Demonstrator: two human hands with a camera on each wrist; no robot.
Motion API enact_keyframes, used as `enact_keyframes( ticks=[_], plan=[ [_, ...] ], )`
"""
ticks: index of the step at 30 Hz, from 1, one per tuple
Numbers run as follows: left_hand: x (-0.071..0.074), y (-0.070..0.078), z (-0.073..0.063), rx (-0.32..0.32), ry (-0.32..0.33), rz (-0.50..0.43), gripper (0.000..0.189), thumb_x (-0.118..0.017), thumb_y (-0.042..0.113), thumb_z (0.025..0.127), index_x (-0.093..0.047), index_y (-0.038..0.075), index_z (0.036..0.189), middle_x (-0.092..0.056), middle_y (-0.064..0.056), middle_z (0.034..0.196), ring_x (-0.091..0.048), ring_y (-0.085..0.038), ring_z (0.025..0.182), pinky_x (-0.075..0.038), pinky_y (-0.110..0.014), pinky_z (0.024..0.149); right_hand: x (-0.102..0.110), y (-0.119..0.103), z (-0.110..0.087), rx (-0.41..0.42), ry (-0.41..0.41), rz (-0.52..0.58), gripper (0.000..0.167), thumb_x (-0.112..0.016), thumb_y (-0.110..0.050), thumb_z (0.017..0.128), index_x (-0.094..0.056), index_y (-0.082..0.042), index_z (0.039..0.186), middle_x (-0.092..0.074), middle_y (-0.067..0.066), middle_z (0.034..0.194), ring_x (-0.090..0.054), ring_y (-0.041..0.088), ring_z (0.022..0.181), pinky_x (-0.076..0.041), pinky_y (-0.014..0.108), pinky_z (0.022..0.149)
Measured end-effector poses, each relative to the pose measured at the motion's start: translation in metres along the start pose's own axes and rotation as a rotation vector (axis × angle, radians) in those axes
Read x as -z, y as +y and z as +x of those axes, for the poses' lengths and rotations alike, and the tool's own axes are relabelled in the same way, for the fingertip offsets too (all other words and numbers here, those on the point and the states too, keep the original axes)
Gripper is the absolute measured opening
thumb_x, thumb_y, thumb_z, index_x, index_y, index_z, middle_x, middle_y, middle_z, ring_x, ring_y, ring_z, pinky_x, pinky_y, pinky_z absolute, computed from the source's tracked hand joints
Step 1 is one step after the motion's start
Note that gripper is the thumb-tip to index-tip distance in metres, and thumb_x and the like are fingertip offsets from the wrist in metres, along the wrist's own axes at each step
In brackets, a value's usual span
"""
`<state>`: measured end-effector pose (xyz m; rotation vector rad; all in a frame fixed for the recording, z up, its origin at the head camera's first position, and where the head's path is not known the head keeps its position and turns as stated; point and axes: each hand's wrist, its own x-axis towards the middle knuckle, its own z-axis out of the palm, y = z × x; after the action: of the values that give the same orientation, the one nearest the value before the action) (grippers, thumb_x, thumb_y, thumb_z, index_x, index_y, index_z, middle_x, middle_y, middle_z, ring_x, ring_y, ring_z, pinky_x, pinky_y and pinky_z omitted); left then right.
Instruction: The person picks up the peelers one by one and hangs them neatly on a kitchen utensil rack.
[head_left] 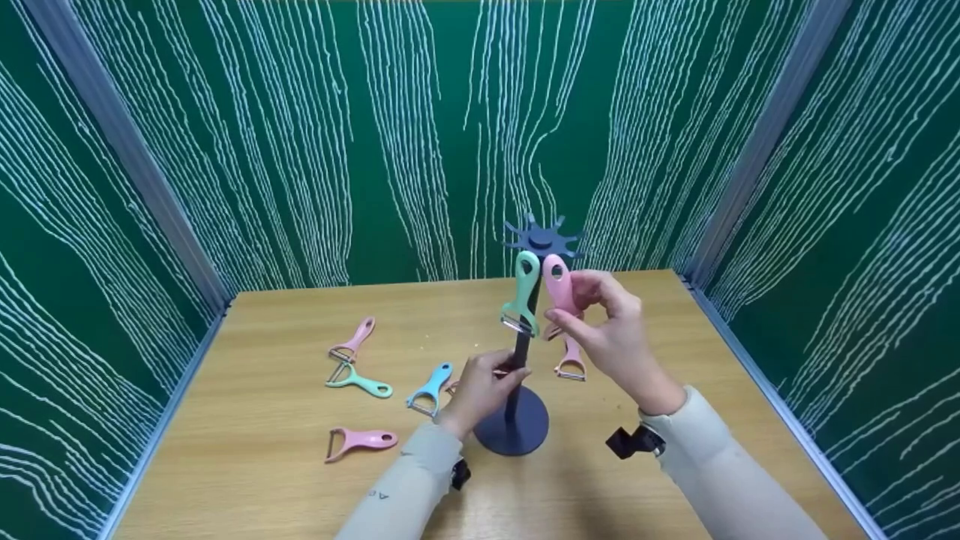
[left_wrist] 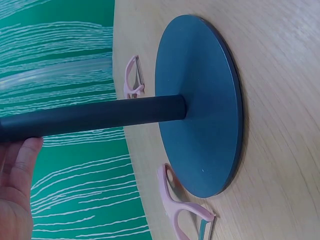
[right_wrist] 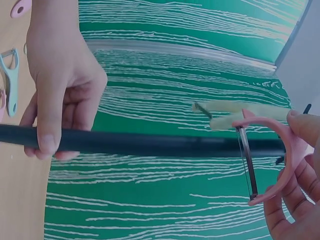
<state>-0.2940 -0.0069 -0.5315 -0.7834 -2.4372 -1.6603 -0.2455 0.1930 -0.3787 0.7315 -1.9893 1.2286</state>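
Green panels with wavy white lines (head_left: 397, 150) back a wooden table (head_left: 247, 472). On it stands a dark utensil stand (head_left: 522, 350) with a round base and a star-shaped hook top. The left hand (head_left: 480, 388) grips its pole; the right hand (head_left: 616, 334) pinches a pink Y-peeler (head_left: 559, 286), blade down, just below the hooks. Beside that peeler, a mint Y-peeler (head_left: 523, 296) hangs blade down. A blue Y-peeler (head_left: 433, 387) lies left of the base.
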Motion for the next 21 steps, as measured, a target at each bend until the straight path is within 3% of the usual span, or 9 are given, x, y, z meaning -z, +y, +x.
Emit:
enact_keyframes(
  ticks=[11, 21],
  plan=[
    [-0.0002, 0.0019, 0.0017, -0.04, 0.02, 0.024, 0.016, -0.073, 0.019, 0.106, -0.08, 0.006, 0.11, -0.083, -0.009, 0.102, -0.079, -0.018, 0.095, -0.065, -0.027, 0.087, -0.0031, -0.0015, -0.001, -0.052, 0.005, 0.045, 0.045, -0.088, 0.012, 0.082, -0.064, 0.009, 0.12, -0.07, 0.019, 0.098, -0.062, 0.005, 0.083, -0.056, 0.013, 0.078],
    [0.0009, -0.0003, 0.0009, -0.025, 0.004, 0.022, 0.015, -0.073, 0.02, 0.106, -0.08, 0.008, 0.111, -0.082, -0.007, 0.105, -0.077, -0.014, 0.096, -0.065, -0.027, 0.088, 0.0039, 0.0024, -0.0043, -0.054, -0.017, 0.048, 0.044, -0.087, 0.012, 0.083, -0.067, 0.007, 0.122, -0.074, 0.018, 0.1, -0.066, 0.005, 0.087, -0.057, 0.016, 0.082]
  ],
)
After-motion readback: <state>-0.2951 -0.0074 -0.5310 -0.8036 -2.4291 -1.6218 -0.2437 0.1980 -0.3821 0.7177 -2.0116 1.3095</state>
